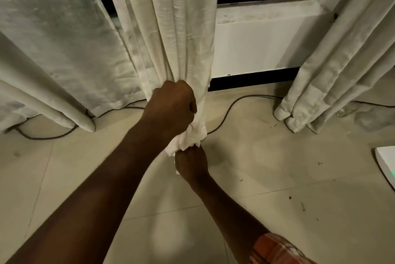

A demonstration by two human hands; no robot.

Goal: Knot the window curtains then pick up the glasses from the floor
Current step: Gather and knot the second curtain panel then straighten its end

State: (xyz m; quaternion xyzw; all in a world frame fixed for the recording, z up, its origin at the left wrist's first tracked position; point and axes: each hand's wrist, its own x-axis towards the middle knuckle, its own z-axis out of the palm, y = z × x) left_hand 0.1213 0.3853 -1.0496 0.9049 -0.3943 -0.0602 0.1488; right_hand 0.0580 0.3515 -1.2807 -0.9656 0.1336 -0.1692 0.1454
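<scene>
left hand fisted round the gathered middle curtain; right hand grips its tail just below, above the floor. keep the bundle tight (no slack folds) while looping the tail. glasses not clearly discernible.

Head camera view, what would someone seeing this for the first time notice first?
Dead centre, the left hand grips the bunched middle curtain, and the right hand just below it holds the curtain's bottom end. A left curtain and a right curtain hang loose at the sides, and a black cable trails over the tiled floor by the window wall.
</scene>
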